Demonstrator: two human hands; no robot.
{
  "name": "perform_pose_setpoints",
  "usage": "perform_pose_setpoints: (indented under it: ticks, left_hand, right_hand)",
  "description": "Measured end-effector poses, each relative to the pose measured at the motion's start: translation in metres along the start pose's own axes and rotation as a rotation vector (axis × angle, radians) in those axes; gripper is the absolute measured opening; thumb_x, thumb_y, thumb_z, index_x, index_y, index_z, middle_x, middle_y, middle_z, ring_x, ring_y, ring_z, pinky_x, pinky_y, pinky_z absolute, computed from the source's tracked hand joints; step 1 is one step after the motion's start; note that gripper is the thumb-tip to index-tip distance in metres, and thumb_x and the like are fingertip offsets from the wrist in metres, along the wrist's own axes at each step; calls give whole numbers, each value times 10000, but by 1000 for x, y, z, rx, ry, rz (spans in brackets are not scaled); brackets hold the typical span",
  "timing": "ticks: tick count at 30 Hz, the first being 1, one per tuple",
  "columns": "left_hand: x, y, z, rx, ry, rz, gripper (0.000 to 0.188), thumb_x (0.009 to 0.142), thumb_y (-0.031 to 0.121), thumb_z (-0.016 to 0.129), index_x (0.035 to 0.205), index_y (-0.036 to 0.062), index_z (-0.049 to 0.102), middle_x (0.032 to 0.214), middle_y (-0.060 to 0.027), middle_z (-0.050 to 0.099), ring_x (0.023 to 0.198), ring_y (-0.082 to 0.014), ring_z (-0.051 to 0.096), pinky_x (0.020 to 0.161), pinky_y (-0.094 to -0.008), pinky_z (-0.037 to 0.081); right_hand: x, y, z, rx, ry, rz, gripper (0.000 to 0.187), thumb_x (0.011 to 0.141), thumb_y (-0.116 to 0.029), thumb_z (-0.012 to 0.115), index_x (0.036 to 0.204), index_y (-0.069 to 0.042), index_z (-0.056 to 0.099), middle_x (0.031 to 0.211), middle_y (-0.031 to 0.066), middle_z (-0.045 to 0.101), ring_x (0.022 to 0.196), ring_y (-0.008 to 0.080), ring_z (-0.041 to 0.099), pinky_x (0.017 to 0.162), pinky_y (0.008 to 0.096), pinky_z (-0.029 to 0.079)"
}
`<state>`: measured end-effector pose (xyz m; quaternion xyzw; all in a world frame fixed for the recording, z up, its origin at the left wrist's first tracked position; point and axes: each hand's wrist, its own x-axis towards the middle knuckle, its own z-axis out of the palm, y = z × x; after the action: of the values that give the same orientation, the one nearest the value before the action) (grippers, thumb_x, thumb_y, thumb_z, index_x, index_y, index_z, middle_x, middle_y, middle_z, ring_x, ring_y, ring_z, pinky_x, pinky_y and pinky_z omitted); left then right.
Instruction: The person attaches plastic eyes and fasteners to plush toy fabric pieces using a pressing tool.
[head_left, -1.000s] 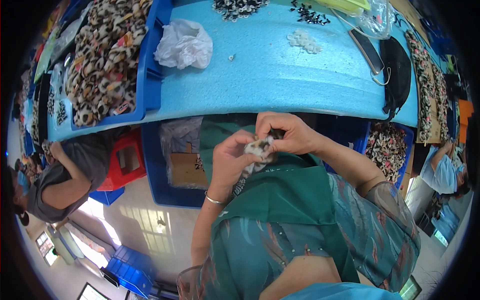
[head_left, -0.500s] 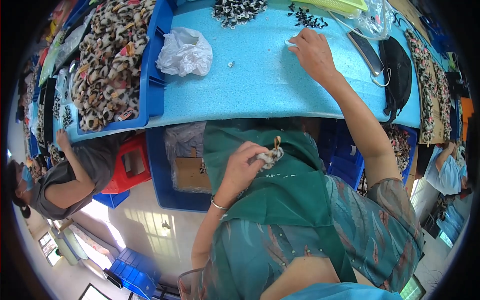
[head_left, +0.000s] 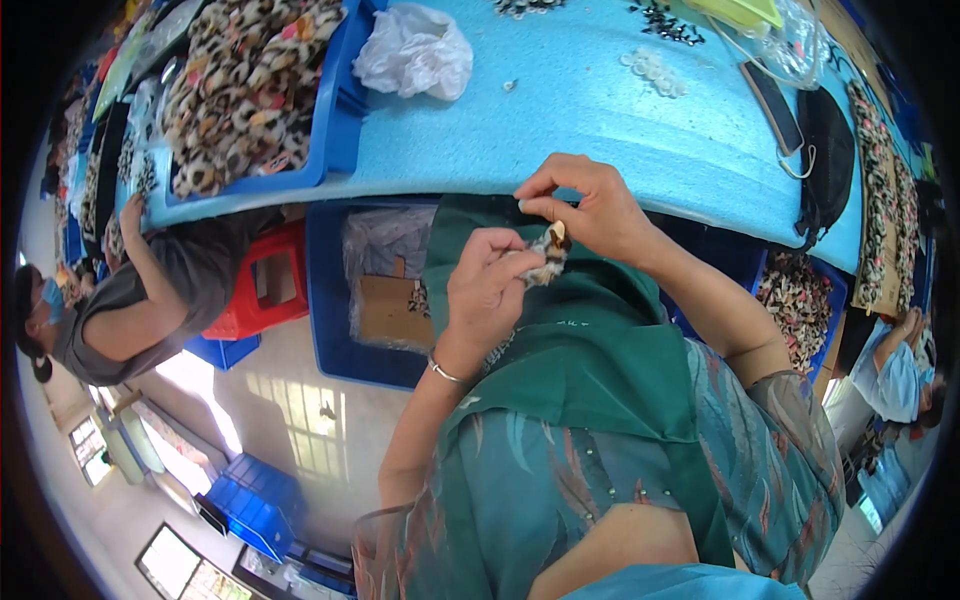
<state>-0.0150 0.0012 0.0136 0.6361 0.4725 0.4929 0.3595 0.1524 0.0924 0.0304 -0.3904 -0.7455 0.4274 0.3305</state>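
Note:
My left hand [head_left: 490,282] grips a small furry plush piece [head_left: 546,264], mottled white, brown and black, in front of my green apron [head_left: 590,375]. Just above it, my right hand [head_left: 597,212] is closed in a pinch at the table's front edge. Between its thumb and forefinger shows a small pale disc [head_left: 523,205], partly hidden. Several translucent white washers [head_left: 655,73] lie on the blue-covered table [head_left: 480,130] beyond my right hand. Farther back are small black pieces [head_left: 668,24] and a pile of black-and-white rings [head_left: 530,7].
A blue crate [head_left: 338,135] full of furry pieces stands at the left beside a crumpled white bag [head_left: 413,52]. A phone [head_left: 770,105] and a black pouch-like thing [head_left: 825,165] lie at the right. A masked person [head_left: 135,290] sits at the left near a red stool [head_left: 262,285].
My right hand has come back from the washers to beside the plush piece, with a small pale disc in its fingers. My left hand has lifted slightly. The view has shifted.

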Motion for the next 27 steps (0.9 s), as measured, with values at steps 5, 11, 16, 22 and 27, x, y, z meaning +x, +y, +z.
perform_pose_setpoints:
  ticks: [5, 11, 16, 22, 27]
  left_hand:
    - [2, -1, -12, 223, 61, 207, 392, 640, -159, 581, 899, 108, 702, 921, -69, 584, 803, -214, 573, 661, -279, 495]
    - [-8, 3, -6, 46, 163, 123, 417, 627, -184, 592, 901, 109, 705, 923, -71, 581, 810, -208, 564, 674, -276, 496]
    - [-6, -6, -3, -85, 227, 86, 407, 640, -220, 552, 895, 57, 705, 939, -83, 584, 842, -172, 581, 724, -245, 476]
    - [-6, -6, -5, -8, 242, 109, 366, 662, -188, 604, 911, 68, 685, 934, -88, 596, 814, -204, 613, 668, -277, 508]
    - [-9, -4, -6, 86, 150, 115, 390, 629, -155, 654, 962, 47, 651, 910, -103, 638, 777, -217, 626, 661, -277, 509]
  right_hand:
    - [-13, -18, 7, 426, -147, 352, 98, 835, -68, 682, 923, -26, 693, 825, 24, 676, 758, 72, 606, 666, 236, 485]
    - [-17, -24, 6, 438, -194, 359, 103, 860, -77, 662, 941, -24, 698, 812, 10, 668, 758, 54, 589, 676, 212, 470]
    - [-16, -23, 5, 372, -191, 283, 115, 871, -86, 651, 958, -21, 689, 788, -1, 652, 732, 53, 573, 658, 209, 459]
    - [-26, -31, -1, -22, -320, -120, 499, 738, -178, 783, 1164, -25, 573, 1050, 105, 553, 940, 213, 536, 852, 333, 420]
    - [-38, -13, 15, 352, -261, 247, 276, 782, -74, 741, 1013, -15, 601, 953, 41, 568, 831, 103, 549, 747, 250, 449]
